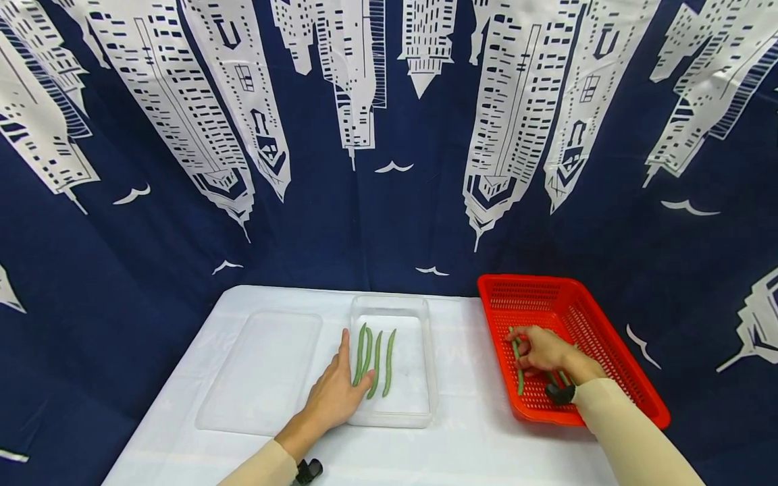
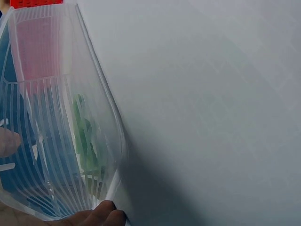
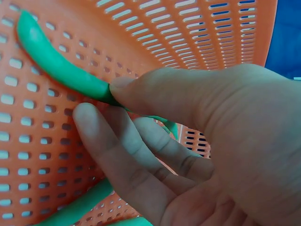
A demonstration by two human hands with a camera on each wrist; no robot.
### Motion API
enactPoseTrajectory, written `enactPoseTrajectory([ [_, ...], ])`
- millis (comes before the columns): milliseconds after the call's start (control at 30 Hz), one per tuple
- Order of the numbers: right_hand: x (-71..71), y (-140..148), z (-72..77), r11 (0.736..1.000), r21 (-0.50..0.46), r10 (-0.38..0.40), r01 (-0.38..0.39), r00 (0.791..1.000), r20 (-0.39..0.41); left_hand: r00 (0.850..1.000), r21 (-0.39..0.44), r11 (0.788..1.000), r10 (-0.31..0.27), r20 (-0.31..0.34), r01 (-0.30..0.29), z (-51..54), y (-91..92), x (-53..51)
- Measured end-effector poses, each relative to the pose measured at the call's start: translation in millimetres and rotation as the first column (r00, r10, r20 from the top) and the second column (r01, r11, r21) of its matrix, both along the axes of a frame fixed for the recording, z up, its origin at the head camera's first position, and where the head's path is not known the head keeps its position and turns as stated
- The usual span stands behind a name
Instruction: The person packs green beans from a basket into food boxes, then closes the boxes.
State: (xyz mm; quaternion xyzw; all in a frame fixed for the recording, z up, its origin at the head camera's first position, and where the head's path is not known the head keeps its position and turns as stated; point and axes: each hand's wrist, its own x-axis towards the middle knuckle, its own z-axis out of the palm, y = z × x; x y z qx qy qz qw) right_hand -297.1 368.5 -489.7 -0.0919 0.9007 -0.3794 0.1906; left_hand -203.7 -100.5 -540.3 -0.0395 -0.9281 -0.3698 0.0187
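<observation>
Nearest us, two cream sleeves (image 1: 626, 432) reach in over the white tabletop (image 1: 474, 412), each with a small black device at the wrist. Our left hand (image 1: 333, 398) grips the near left wall of a clear container (image 1: 398, 420), its thumb over the inside and its fingers along the outside. In that container we see four green beans (image 1: 389, 364) lying lengthwise, the two on the left close together, the other two spaced apart; the thumb is near their lower ends. Just left of the container, a flat translucent lid (image 1: 261, 374) lies on the tabletop.

Well over to the right, our right hand (image 1: 543, 351) is inside a red basket (image 1: 523, 290), pinching one green bean (image 3: 56, 68) between thumb and fingers; the bean is tilted close against the perforated wall. Below that hand, more loose beans (image 3: 77, 207) lie in the basket, partly hidden.

Farthest off, behind the tabletop, hangs a navy cloth (image 1: 395, 229) printed with white upside-down buildings and small white birds.
</observation>
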Motion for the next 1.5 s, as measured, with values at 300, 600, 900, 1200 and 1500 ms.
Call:
enactPoseTrajectory([
  [300,1.4,1,3.4,0.998,0.043,0.042,-0.038,0.993,-0.113,1.000,-0.012,1.000,0.002,0.002,-0.002,-1.3,1.1,-0.4],
  [600,1.1,1,9.7,0.995,0.092,0.052,-0.032,0.972,-0.227,1.000,-0.018,1.000,0.003,-0.003,-0.003,1.9,0.3,-0.8],
  [900,3.0,-10,21.6,0.995,0.075,0.081,-0.061,0.948,-0.307,1.000,-0.003,1.000,0.000,-0.015,0.000,1.9,-0.3,-0.9],
  [1200,7.5,-17,37.8,0.996,0.078,0.075,-0.047,0.912,-0.404,1.000,-0.009,1.000,0.003,-0.019,-0.003,0.8,1.7,-0.6],
  [1500,15.1,-38,56.6,0.993,0.119,0.079,-0.024,0.873,-0.481,1.000,-0.021,1.000,0.005,-0.023,-0.005,1.4,0.7,-0.7],
])
